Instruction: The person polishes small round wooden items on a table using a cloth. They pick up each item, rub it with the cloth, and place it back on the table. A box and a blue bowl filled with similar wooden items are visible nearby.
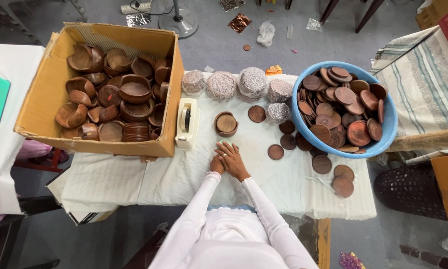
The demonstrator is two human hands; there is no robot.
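A cardboard box (pixel 44 94) of brown wooden bowls (pixel 134 91) sat at the left edge of the cloth-covered table (pixel 149 179). A cream tape dispenser (pixel 187 123) stood just beside the box's right wall. Five foam-wrapped bundles (pixel 221 85) lined the far edge. A blue plastic basin (pixel 387 130) full of round wooden lids (pixel 341 112) took the far right corner, with loose lids (pixel 342 185) scattered near the right edge. A fan base (pixel 179 22) stood on the floor beyond.

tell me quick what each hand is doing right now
Left hand: mostly hidden under the right; whether it is open cannot be told.
Right hand: open, fingers flat, laid over the left on the white cloth, holding nothing.
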